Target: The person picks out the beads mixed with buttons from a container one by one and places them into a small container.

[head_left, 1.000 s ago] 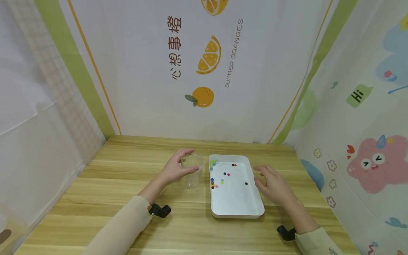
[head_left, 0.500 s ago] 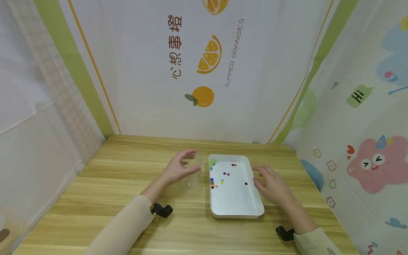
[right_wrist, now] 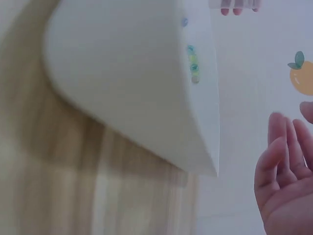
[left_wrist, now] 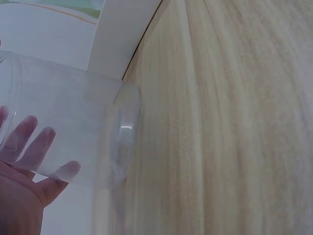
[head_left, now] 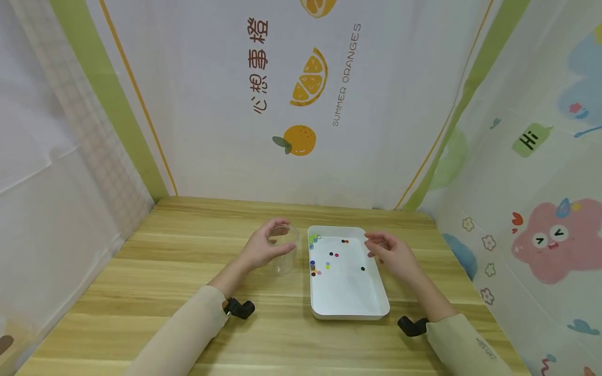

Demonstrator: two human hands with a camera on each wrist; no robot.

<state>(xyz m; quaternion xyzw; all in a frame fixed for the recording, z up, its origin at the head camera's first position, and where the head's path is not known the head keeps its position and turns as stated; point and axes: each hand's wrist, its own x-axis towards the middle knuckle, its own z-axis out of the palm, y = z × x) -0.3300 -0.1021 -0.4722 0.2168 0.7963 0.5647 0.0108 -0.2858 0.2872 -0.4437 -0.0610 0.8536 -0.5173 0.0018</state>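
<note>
My left hand (head_left: 257, 250) holds a clear plastic cup (head_left: 282, 262) by its upper part, thumb on the near side and fingers behind. In the left wrist view, the fingers show through the wall of the cup (left_wrist: 68, 112), whose base is close to the wooden tabletop. Just right of the cup lies a shallow white tray (head_left: 348, 297) with several small coloured beads (head_left: 327, 266), many along its left side. My right hand (head_left: 394, 257) hovers at the tray's right rim with loosely bent fingers. Nothing shows between those fingers (right_wrist: 276, 129) in the right wrist view.
The wooden table (head_left: 188, 240) ends at a white curtain (head_left: 211, 156) printed with oranges. Another printed cloth (head_left: 517, 172) hangs along the right side. A black wrist camera (head_left: 241, 308) sits at the left cuff and another black camera (head_left: 413, 326) at the right.
My right hand has moved up and left, so its fingertips now overlap the tray's right rim. The left hand keeps its hold on the cup in the same place.
</note>
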